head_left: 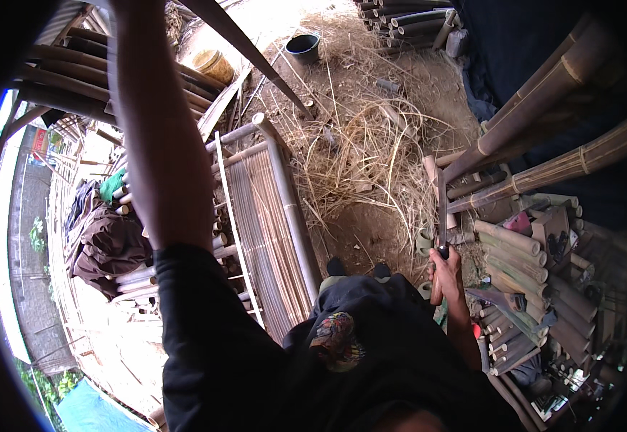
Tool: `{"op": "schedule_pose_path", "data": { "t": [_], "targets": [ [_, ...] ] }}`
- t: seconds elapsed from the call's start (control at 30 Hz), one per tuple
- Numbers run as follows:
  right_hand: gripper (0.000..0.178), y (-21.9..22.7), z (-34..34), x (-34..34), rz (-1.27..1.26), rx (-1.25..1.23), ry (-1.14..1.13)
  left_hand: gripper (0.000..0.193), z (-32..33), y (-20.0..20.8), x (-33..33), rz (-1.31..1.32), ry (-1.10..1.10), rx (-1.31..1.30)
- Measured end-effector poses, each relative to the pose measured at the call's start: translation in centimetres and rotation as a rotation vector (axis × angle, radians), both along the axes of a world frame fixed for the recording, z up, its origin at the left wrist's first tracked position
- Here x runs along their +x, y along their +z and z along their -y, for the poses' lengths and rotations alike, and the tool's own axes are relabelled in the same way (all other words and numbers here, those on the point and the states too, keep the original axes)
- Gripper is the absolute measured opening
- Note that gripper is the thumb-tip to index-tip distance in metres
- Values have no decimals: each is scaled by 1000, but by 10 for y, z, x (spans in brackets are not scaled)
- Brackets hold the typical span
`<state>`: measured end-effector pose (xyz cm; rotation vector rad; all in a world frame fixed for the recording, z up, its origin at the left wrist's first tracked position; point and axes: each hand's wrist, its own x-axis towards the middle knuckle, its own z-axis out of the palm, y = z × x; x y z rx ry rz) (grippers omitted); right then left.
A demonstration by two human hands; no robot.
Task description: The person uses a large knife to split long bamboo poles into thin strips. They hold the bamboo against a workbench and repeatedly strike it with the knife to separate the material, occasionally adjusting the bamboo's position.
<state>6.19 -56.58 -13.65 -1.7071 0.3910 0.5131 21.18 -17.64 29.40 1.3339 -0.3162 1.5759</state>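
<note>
My right hand [451, 269] is closed around the wooden handle of a long-bladed knife [442, 209], low on the right side. Its blade points away from me, close to the ends of two propped bamboo poles [554, 169]. My left arm stretches up and forward across the left of the view. The forearm leaves by the top edge, so the left hand is out of sight. Between my arms stands a low bamboo bench [274, 237] with a slatted top. A dark pole [248, 54] slants down from the top edge to the ground, right of the left forearm.
Loose bamboo shavings [367, 151] cover the dirt ground ahead. A black bucket [303, 47] and a yellowish container [212, 66] stand farther off. Cut bamboo [515, 248] is stacked at the right, more poles [69, 72] at the far left. Dark cloth [112, 241] lies left.
</note>
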Motion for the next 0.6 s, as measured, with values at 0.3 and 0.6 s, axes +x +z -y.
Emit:
{"op": "schedule_pose_path", "data": {
  "t": [0.3,0.6],
  "targets": [
    [21,13,-16,1,-32,49,116,51,-49,-150,45,-84,-202,-66],
    [39,143,-64,19,513,189,294,34,-7,-134,-20,-460,94,366]
  ]
}}
